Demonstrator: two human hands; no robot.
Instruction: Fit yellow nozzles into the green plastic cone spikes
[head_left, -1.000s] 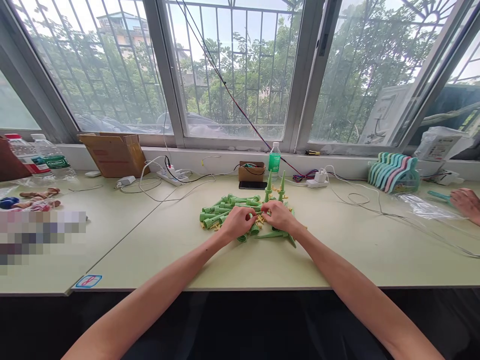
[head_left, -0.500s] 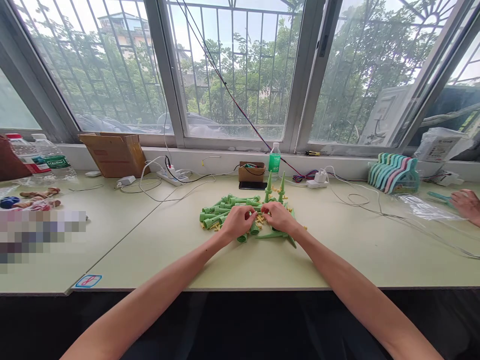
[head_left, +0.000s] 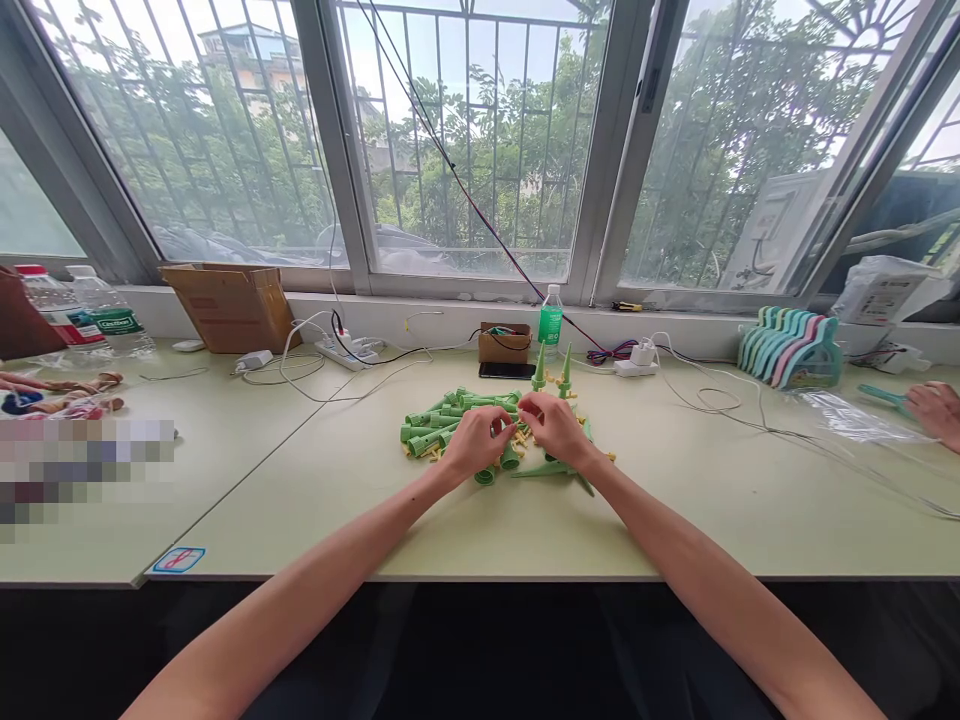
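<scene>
My left hand (head_left: 480, 440) is closed in a pinch over the pile, with thumb and fingertips together. My right hand (head_left: 555, 430) meets it fingertip to fingertip, its fingers also pinched. What lies between the fingertips is too small to make out. Below and to the left is a heap of green plastic tubes (head_left: 427, 437) with small yellow valve-like pieces (head_left: 525, 438) among them. Green pointed spikes (head_left: 565, 372) stand upright just beyond my right hand. Another green spike (head_left: 536, 469) lies flat in front of it, partly under the hand.
Behind the pile are a small cardboard box (head_left: 504, 347), a dark phone (head_left: 507, 371) and a green-labelled bottle (head_left: 550, 320). White cables (head_left: 712, 400) run across the right side. Hangers (head_left: 791, 348) stand there, near another person's hand (head_left: 934, 408). A larger carton (head_left: 232, 310) sits back left.
My right hand has lifted slightly and shifted a little left, its fingertips rising above the left ones. My left hand stays nearly in place, still pinched.
</scene>
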